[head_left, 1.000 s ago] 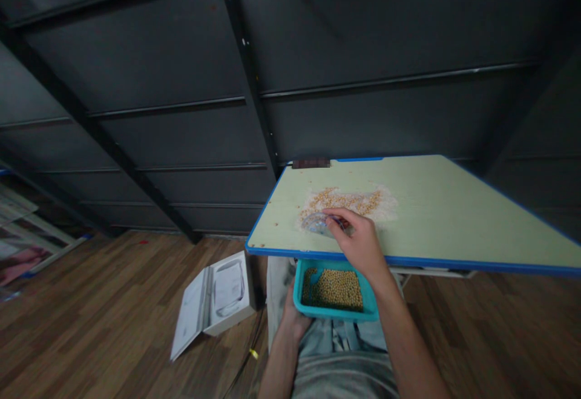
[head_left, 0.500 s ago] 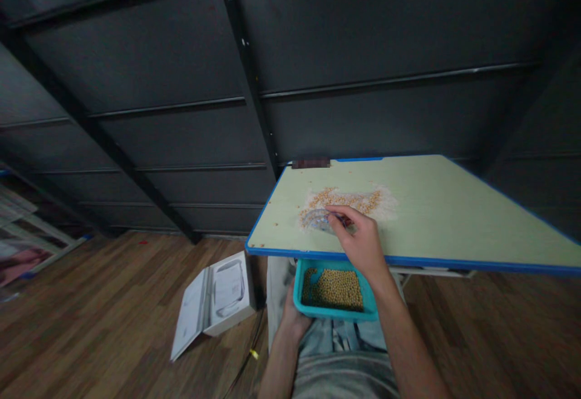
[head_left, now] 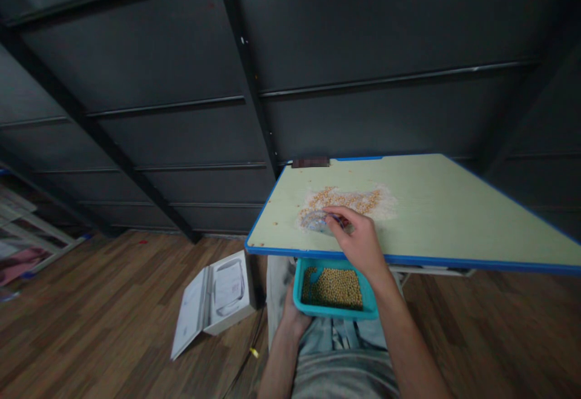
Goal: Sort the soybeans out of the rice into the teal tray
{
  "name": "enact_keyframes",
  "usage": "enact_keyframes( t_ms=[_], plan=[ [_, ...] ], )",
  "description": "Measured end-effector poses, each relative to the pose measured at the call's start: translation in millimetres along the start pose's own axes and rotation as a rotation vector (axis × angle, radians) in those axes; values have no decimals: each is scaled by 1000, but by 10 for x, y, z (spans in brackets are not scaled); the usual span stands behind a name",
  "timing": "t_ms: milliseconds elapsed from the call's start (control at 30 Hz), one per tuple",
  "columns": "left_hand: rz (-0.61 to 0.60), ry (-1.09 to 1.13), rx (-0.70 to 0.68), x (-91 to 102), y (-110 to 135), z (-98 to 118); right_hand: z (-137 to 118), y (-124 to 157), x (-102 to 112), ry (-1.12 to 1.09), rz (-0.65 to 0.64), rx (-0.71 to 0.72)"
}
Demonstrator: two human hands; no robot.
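My left hand [head_left: 295, 311] grips the left side of a teal plastic basket [head_left: 336, 313] on my lap, just below the table's front edge. Inside it lies a heap of yellowish soybeans [head_left: 338, 287]. Over the table, my right hand [head_left: 356, 235] is closed on a clear, shiny plastic object [head_left: 315, 221] with a curved edge; its exact kind cannot be made out. This object rests against the near side of a spread of white grains, perhaps rice [head_left: 388, 202], with orange-yellow beans [head_left: 329, 194] scattered through it.
The pale green tabletop [head_left: 454, 217] has a blue rim, and a few stray beans [head_left: 258, 245] lie near its left corner. A dark brown object [head_left: 311, 163] sits at the back edge. On the wooden floor stand an open white box [head_left: 229, 290] and a dark cable [head_left: 245, 362].
My right hand has shifted very slightly left with the clear plastic object. The basket and my left hand stay in place.
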State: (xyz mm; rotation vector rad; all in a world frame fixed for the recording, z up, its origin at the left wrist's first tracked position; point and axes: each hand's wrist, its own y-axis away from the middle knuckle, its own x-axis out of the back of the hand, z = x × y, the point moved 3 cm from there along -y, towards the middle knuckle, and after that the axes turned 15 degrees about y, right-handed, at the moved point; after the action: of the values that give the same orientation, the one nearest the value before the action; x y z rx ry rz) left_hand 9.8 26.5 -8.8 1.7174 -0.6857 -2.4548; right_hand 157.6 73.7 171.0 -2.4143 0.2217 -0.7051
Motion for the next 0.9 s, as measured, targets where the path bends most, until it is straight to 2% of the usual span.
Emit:
enact_keyframes(
  t_ms=[667, 900],
  plan=[
    [51, -22, -23, 2, 25, 18, -6, 4, 3, 18, -14, 16],
    [32, -45, -34, 18, 18, 24, -5, 4, -6, 7, -13, 7]
  ],
)
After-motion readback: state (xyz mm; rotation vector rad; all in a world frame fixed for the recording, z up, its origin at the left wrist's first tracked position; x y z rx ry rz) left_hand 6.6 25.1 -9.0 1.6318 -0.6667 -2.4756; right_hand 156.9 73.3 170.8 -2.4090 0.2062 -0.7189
